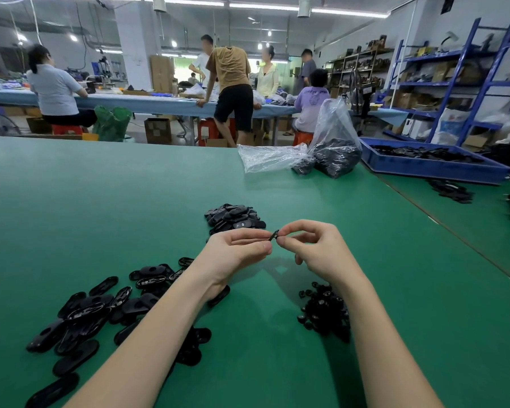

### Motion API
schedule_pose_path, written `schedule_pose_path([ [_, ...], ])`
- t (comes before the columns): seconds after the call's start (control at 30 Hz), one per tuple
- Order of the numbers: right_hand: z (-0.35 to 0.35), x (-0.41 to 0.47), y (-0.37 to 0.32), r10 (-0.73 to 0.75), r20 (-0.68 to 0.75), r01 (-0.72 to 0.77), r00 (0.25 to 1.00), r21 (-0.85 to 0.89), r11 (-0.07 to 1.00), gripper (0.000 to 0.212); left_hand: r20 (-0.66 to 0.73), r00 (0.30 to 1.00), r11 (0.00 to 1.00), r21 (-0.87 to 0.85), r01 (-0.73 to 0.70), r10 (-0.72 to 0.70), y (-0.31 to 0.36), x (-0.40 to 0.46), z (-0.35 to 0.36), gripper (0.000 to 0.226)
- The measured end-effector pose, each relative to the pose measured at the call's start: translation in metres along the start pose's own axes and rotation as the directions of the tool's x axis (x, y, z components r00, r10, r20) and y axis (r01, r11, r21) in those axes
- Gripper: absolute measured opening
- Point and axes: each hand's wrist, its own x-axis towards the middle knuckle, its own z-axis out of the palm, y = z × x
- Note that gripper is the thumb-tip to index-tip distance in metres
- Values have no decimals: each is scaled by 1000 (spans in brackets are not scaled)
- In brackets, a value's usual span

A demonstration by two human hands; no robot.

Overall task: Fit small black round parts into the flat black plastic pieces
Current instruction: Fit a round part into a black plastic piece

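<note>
Green matting covers the surface [100, 201] in a strip-lit workshop. A flat black plastic piece [273, 235] is pinched edge-on between the left hand [236, 251] and right hand [315, 248], above the surface between heaps of black parts.

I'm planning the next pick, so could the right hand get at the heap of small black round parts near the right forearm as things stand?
Probably yes, once freed. The heap of small black round parts lies uncovered on the green table beside the right forearm, but the right hand and left hand both pinch a flat black plastic piece.
</note>
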Motion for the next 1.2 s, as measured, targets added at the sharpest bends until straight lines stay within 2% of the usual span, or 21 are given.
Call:
schedule_pose_path([
  [0.2, -5, 1, -3, 34, 3, -34, 999, 106, 994, 3, -143, 985, 986, 149, -78, 100, 1, 1, -1, 38],
  [0.3, -1, 1, -5, 41, 23, -44, 999, 134, 990, 5, -118, 982, 977, 177, -122, 144, 2, 0, 1, 38],
  [0.5, 4, 0, -5, 23, 49, -31, 999, 157, 987, 11, -25, 990, 976, 174, -134, 140, 2, -1, 1, 36],
  [0.67, 2, 0, -4, 24, 41, -29, 999, 123, 992, 14, -18, 995, 986, 131, -99, 102, 2, 1, -2, 30],
  [0.8, 2, 2, -5, 45, 10, -46, 999, 25, 999, 5, -7, 996, 987, 134, -86, 88, 3, 1, -3, 22],
  [0.9, 2, 3, -5, 48, 6, -48, 999, -18, 999, 6, -7, 996, 990, 117, -85, 87, 3, 0, -3, 19],
  [1.2, 9, 6, -2, 58, -53, -58, 997, 11, 998, 7, -8, 995, 987, 128, -97, 99, 4, -2, -1, 18],
])
